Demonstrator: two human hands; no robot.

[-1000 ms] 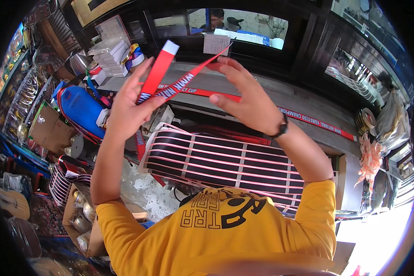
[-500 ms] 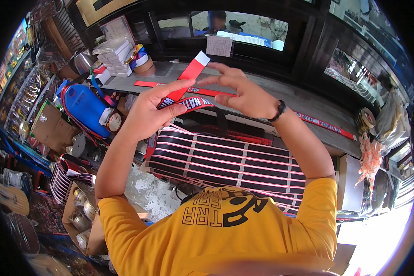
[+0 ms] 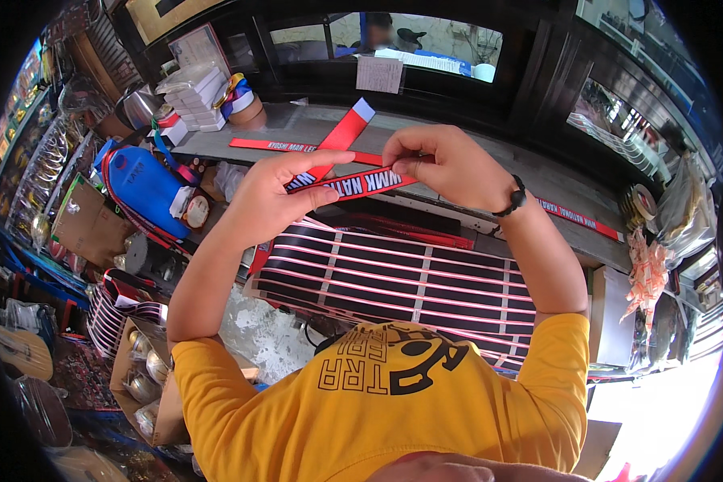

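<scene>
- Head view: red printed strip (image 3: 353, 182) held up above the bench (image 3: 490, 153), stretched between both hands.
- Left hand (image 3: 269, 197) closed on the strip's left portion, thumb on top, fingers beneath.
- Right hand (image 3: 450, 165) pinching the strip's right end between thumb and fingertips.
- Probably light, thin and floppy, like paper or a sticker; likely to crease or curl, so best gripped near the ends and kept taut.
- Below: dark sheet of red-edged strips (image 3: 402, 277); further left, blue container (image 3: 140, 185).
</scene>
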